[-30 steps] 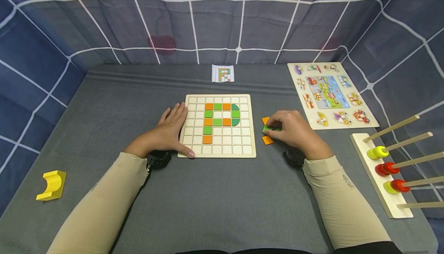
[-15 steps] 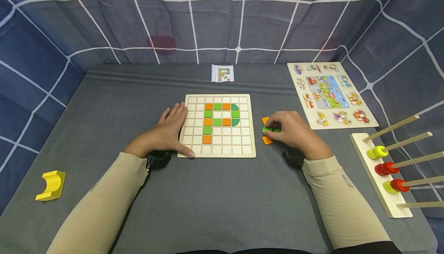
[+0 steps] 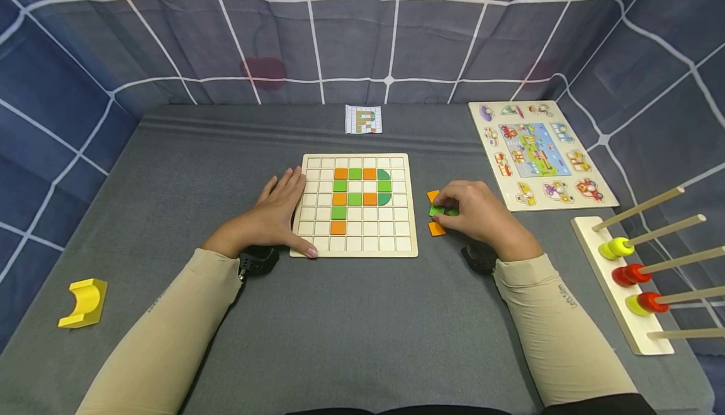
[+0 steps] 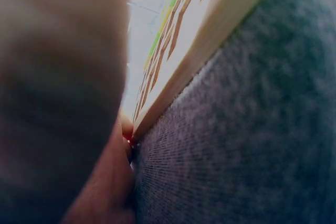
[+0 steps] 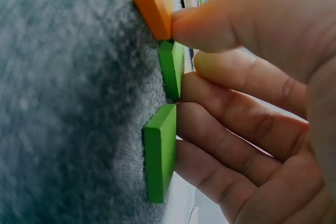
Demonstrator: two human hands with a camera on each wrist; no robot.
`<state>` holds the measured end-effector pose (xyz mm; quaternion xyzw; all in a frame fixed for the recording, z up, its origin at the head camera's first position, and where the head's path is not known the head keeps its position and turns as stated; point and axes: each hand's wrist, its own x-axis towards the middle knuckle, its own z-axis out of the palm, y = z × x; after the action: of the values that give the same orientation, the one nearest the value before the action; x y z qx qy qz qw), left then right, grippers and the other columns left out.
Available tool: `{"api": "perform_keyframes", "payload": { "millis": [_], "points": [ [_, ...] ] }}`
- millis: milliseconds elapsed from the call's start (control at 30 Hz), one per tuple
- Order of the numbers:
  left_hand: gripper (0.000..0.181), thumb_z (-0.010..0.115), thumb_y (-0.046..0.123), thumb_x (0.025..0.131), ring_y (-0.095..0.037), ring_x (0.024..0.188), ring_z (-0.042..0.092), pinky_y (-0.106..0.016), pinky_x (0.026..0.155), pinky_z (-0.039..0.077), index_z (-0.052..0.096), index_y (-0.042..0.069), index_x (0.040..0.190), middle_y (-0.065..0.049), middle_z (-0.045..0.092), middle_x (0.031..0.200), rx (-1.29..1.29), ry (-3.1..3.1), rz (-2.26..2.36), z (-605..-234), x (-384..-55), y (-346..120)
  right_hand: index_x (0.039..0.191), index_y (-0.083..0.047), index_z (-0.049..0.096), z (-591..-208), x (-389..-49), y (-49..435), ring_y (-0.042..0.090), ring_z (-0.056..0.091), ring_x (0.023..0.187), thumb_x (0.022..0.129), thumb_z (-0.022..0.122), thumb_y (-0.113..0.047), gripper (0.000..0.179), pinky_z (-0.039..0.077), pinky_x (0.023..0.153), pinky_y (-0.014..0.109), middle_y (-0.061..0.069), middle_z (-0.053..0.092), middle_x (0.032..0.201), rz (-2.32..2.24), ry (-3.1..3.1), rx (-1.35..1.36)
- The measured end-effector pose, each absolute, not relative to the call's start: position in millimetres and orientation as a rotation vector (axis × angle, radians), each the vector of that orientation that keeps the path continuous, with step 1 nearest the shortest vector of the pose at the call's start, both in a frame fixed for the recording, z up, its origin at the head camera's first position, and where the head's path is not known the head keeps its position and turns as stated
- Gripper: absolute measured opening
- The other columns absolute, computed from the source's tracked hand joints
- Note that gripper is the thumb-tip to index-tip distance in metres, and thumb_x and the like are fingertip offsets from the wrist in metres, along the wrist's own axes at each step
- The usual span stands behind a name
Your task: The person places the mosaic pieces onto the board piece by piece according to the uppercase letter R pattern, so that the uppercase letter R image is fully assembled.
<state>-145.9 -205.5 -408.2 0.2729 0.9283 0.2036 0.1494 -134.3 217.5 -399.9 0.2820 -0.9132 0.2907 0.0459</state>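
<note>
My left hand [image 3: 274, 210] rests flat at the left edge of a wooden grid board [image 3: 402, 245], its thumb on the near left corner. Orange and green tiles form a P shape on the board, with two dark green rounded pieces at its right. To the right of the board, my right hand [image 3: 476, 210] bends its fingers over loose tiles lying on the table. In the right wrist view its thumb tip is at an orange tile [image 5: 154, 3]. The other fingertips lie close over a small green tile [image 5: 171, 69] and a larger-looking green tile [image 5: 160, 153].
A small pattern card [image 3: 364, 119] lies behind the board. At the back right is a picture puzzle board [image 3: 487, 150], with a wooden peg stand [image 3: 612, 283] holding red and yellow beads nearer me. A yellow arch block [image 3: 85, 303] sits at far left.
</note>
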Motion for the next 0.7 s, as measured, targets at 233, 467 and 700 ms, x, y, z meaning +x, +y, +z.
{"api": "perform_keyframes", "payload": {
  "millis": [233,467,700],
  "points": [
    [0.16,0.092,0.072,0.063,-0.039,0.157,-0.014,-0.054,0.121,-0.013,-0.004,-0.008,0.164,-0.025,-0.013,0.171,0.779,2.668,0.588,-408.9,-146.1,-205.1,0.093,-0.002,0.078,-400.6,-134.7,215.4,0.02,0.068,0.079,0.079,0.09,0.0,0.018,0.057,0.072,0.041,0.005,0.074,0.09,0.876,-2.771,0.884],
    [0.16,0.091,0.073,0.063,-0.038,0.157,-0.015,-0.053,0.121,-0.014,-0.004,-0.008,0.164,-0.025,-0.015,0.171,0.785,2.661,0.585,-409.1,-146.1,-206.1,0.093,-0.002,0.078,-401.1,-133.7,213.8,0.02,0.069,0.079,0.08,0.089,0.002,0.018,0.057,0.072,0.041,0.006,0.074,0.091,0.862,-2.765,0.892],
    [0.162,0.092,0.074,0.061,-0.036,0.157,-0.016,-0.051,0.121,-0.014,-0.004,-0.006,0.165,-0.023,-0.015,0.171,0.789,2.664,0.582,-409.7,-146.8,-206.1,0.093,-0.001,0.078,-401.3,-133.0,211.9,0.02,0.067,0.079,0.08,0.089,0.001,0.018,0.056,0.072,0.04,0.006,0.073,0.091,0.838,-2.776,0.892]
  ]
}}
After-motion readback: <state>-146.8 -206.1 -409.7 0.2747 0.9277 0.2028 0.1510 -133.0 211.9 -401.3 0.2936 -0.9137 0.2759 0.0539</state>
